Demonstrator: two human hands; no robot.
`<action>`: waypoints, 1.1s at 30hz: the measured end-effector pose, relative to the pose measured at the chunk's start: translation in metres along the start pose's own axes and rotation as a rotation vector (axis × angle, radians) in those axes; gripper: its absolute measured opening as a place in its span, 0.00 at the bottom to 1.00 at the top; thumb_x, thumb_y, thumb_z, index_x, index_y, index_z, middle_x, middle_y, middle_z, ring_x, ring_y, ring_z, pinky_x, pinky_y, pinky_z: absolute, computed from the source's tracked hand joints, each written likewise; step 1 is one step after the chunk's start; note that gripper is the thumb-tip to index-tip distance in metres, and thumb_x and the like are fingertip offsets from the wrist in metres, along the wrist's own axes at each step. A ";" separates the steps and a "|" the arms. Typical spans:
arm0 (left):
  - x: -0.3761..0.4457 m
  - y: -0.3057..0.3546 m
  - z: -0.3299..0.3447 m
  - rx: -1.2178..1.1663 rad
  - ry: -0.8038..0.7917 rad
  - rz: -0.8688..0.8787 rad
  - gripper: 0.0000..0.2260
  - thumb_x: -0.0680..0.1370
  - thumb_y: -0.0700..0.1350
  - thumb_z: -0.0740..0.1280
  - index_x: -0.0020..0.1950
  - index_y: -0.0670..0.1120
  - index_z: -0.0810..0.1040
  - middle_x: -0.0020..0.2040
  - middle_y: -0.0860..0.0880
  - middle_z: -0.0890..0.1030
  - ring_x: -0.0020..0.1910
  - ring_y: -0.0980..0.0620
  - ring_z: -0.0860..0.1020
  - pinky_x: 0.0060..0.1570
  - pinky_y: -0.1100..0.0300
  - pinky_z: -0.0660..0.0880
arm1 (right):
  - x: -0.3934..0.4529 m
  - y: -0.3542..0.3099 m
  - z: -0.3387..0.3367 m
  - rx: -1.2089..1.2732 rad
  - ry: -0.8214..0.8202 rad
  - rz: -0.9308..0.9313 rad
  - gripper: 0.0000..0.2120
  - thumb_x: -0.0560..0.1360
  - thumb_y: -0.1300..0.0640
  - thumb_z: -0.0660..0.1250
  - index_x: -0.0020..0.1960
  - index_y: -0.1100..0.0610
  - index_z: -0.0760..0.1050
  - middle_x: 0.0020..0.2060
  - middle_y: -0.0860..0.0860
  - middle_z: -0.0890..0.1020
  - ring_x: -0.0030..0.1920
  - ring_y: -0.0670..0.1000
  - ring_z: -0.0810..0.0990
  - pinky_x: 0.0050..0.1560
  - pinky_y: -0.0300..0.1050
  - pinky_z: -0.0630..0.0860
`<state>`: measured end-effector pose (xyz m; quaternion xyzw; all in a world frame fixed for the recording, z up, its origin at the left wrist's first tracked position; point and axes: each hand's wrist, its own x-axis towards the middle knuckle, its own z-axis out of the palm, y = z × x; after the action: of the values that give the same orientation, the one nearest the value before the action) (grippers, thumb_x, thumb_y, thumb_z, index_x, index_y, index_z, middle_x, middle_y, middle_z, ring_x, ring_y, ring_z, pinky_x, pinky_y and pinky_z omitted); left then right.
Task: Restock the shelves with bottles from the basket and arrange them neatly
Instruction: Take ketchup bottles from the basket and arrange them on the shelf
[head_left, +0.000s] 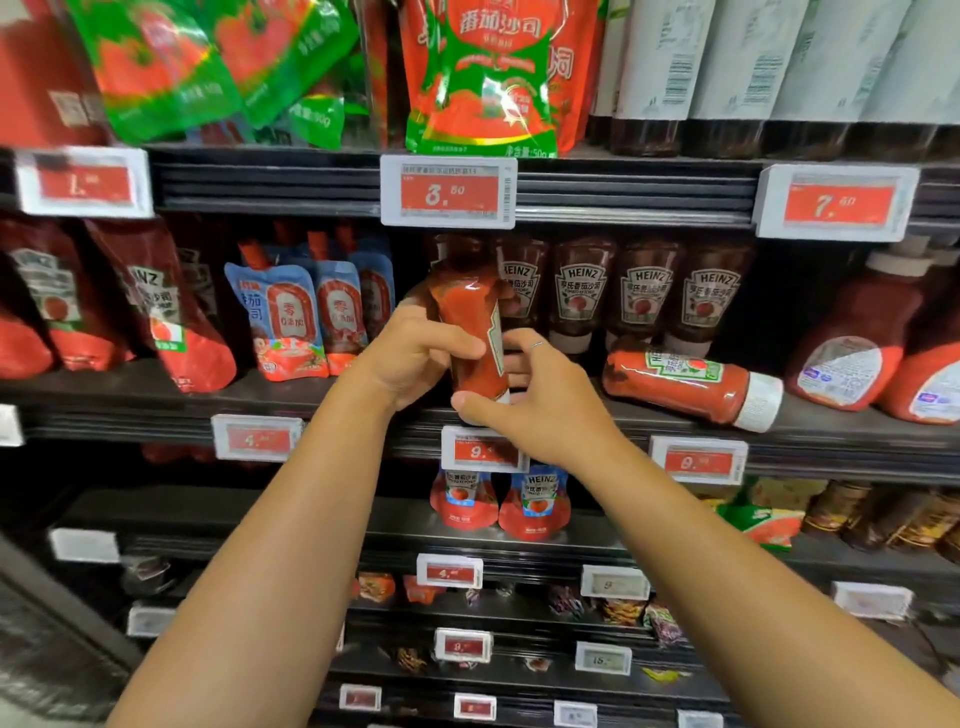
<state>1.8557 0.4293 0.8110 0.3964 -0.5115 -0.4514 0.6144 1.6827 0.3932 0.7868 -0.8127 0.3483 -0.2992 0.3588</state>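
A: So, which one is the ketchup bottle (470, 332) in hand?

B: The red squeeze bottle at the middle of the view, in front of the middle shelf (322, 395). It is held cap-down and nearly upright, leaning a little to the left at the top. The plastic is clear, full of red sauce, with a bright glare on its shoulder. Its label is turned to the right, so only a thin edge of it shows.

A: And the hands?

B: The left hand (415, 358) wraps the bottle's left side, with its fingers curled across the front. The right hand (535, 395) takes it from the lower right: the thumb presses just under the bottom end and the fingers reach round behind. There is a ring on one finger. So both grips are closed round the same bottle.

A: Is its cap touching the shelf?

B: I cannot tell; the right thumb hides it.

A: What stands near it?

B: Just behind and to the right, a row of upright Heinz bottles (623, 296), cap-down, labels facing out. In front of that row, a fallen Heinz bottle (685, 382) lies on its side, white cap pointing right. To the left stand blue sauce pouches (291, 322). Below the hands, a red price tag (483, 449) is clipped to the shelf edge.
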 end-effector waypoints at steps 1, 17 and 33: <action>0.000 0.000 -0.004 0.017 -0.022 -0.022 0.21 0.59 0.32 0.73 0.52 0.39 0.79 0.43 0.42 0.82 0.45 0.45 0.83 0.48 0.49 0.82 | 0.003 0.002 0.004 0.025 -0.009 0.017 0.33 0.65 0.40 0.80 0.66 0.45 0.72 0.51 0.38 0.83 0.49 0.35 0.82 0.55 0.40 0.81; -0.010 -0.029 -0.034 0.221 0.273 0.075 0.18 0.78 0.34 0.71 0.66 0.45 0.76 0.59 0.46 0.85 0.61 0.48 0.82 0.59 0.55 0.80 | 0.034 0.003 0.032 -0.046 0.138 0.030 0.31 0.63 0.38 0.81 0.56 0.54 0.73 0.51 0.48 0.81 0.51 0.48 0.81 0.47 0.42 0.79; -0.016 -0.036 -0.039 0.211 0.339 0.080 0.30 0.66 0.43 0.78 0.67 0.46 0.75 0.60 0.46 0.84 0.62 0.47 0.82 0.60 0.51 0.79 | 0.054 0.012 0.013 0.199 -0.099 -0.082 0.26 0.68 0.58 0.79 0.62 0.48 0.75 0.56 0.48 0.85 0.56 0.44 0.84 0.62 0.52 0.80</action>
<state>1.8881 0.4354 0.7667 0.5083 -0.4605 -0.2974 0.6642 1.7189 0.3501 0.7824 -0.8003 0.2651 -0.3064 0.4420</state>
